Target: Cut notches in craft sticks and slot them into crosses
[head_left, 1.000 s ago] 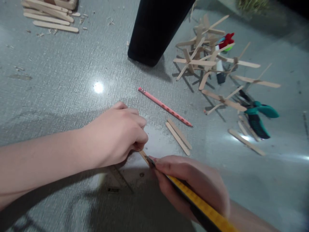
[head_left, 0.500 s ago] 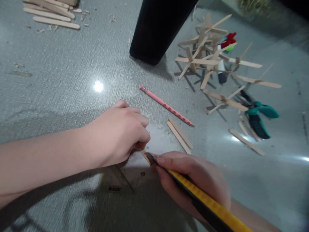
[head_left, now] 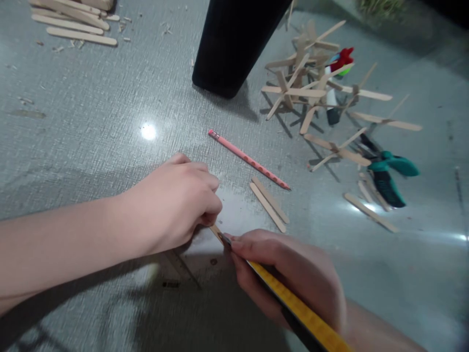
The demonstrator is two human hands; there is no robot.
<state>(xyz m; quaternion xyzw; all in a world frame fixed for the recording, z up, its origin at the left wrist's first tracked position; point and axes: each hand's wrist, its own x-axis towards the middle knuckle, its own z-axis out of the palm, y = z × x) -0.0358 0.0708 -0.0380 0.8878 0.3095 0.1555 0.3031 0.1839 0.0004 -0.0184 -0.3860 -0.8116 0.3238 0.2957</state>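
Note:
My left hand (head_left: 176, 205) is curled closed and presses down on a thin wooden craft stick (head_left: 217, 233) on the grey table (head_left: 91, 127); most of the stick is hidden under the fingers. My right hand (head_left: 289, 278) grips a yellow and black utility knife (head_left: 293, 308), its tip resting on the exposed end of that stick. Just beyond lie two loose craft sticks (head_left: 269, 204) side by side and a pink pencil (head_left: 249, 159).
A black cone-shaped object (head_left: 234, 44) stands at the top centre. Right of it lies a heap of glued stick crosses (head_left: 315, 88) with a red piece (head_left: 342, 58). Teal-handled pliers (head_left: 388, 176) lie at the right. More sticks (head_left: 73, 22) lie at the top left.
Both hands stay on the stick and the knife; only the view shifts slightly. The knife tip holds at the stick's end.

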